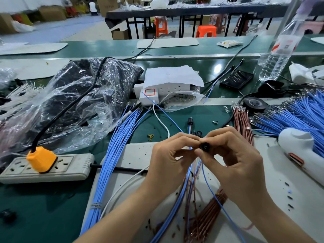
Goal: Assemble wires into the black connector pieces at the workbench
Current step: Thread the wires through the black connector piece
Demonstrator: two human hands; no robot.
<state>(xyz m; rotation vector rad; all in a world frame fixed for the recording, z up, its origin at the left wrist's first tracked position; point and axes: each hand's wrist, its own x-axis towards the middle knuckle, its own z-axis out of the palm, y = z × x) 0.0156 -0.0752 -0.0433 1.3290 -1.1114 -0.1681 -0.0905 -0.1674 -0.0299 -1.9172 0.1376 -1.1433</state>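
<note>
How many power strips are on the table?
2. The grey power strip lies at the left, with an orange plug in it. The white power strip sits in the middle, partly under paper. More may be hidden under the clutter.

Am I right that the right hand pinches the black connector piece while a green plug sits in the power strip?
Not quite: the head view shows the plug in the power strip is orange, not green. The right hand does pinch the black connector piece, the left hand its wires.

Factory assembly hall: workbenches (192, 118), wire bundles (112, 155), cartons (51, 13)
</note>
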